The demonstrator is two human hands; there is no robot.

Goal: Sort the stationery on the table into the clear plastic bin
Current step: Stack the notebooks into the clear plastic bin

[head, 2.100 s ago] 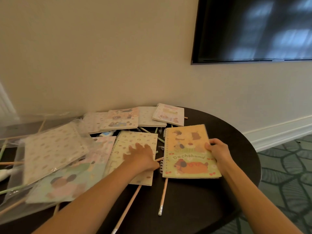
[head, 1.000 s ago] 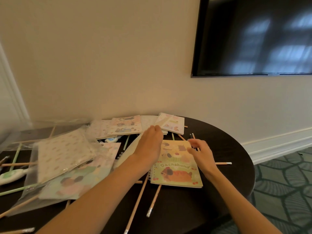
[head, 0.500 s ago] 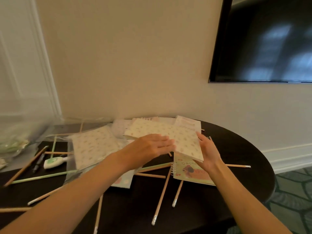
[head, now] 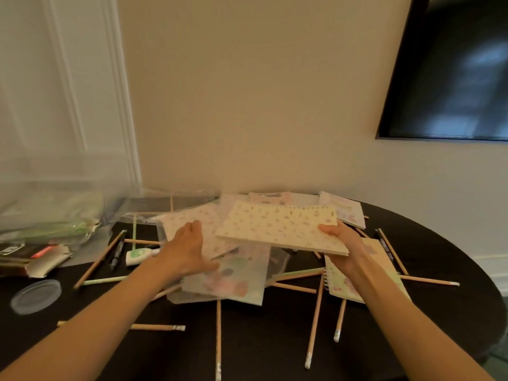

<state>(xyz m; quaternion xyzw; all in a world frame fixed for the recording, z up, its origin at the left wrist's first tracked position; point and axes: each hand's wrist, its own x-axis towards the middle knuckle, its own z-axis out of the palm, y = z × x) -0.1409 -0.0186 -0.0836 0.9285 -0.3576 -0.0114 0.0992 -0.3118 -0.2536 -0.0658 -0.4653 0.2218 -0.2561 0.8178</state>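
My right hand [head: 343,240] grips the right edge of a cream spotted spiral notebook [head: 280,226] and holds it flat above the table. To its left, my left hand [head: 189,246] is spread open over a pile of notebooks in clear sleeves [head: 233,276], holding nothing. A Dachshund notebook [head: 384,268] lies under my right wrist. More notebooks [head: 343,210] lie at the back. Several pencils [head: 313,312] are scattered over the dark round table [head: 261,353]. The clear plastic bin [head: 49,207] stands blurred at the far left with items inside.
A white-green correction tape [head: 136,254] and a black pen [head: 116,251] lie left of the pile. A clear round lid [head: 35,295] rests at the left front. A flat box [head: 30,257] lies under the bin. A wall screen [head: 450,67] hangs at the right.
The view has swung left, bringing the bin into sight. My right hand now carries the spotted notebook alone; my left hand has let go of it and dropped to the sleeved pile.
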